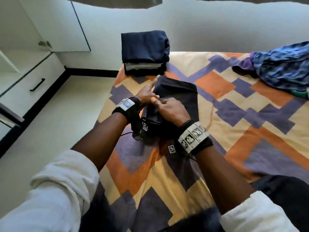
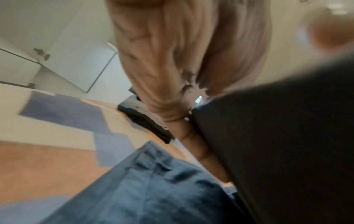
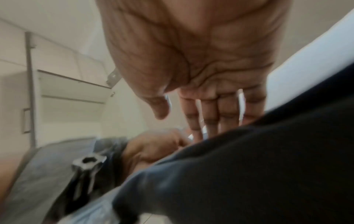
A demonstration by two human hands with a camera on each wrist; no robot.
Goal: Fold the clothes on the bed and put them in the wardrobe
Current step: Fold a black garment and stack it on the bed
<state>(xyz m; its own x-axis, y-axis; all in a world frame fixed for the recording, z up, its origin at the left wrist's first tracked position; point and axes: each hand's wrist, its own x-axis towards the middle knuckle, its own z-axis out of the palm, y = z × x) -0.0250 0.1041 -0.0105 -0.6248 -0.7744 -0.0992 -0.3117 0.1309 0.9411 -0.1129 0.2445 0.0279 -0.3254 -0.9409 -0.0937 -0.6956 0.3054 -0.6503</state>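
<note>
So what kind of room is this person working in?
Most likely a bedroom: a bed with a patterned sheet, a stack of folded clothes on it, and a white wardrobe with drawers beside it.

Matt dark cloth garment on smooth patterned cotton-like bedsheet; glossy white wardrobe.

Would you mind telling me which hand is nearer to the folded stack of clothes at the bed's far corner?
Left. The left hand reaches toward the folded stack, fingertips just short of it; the right hand lies nearer the person, on the dark garment.

White wall, pale floor with black skirting, left of the patterned sheet.
</note>
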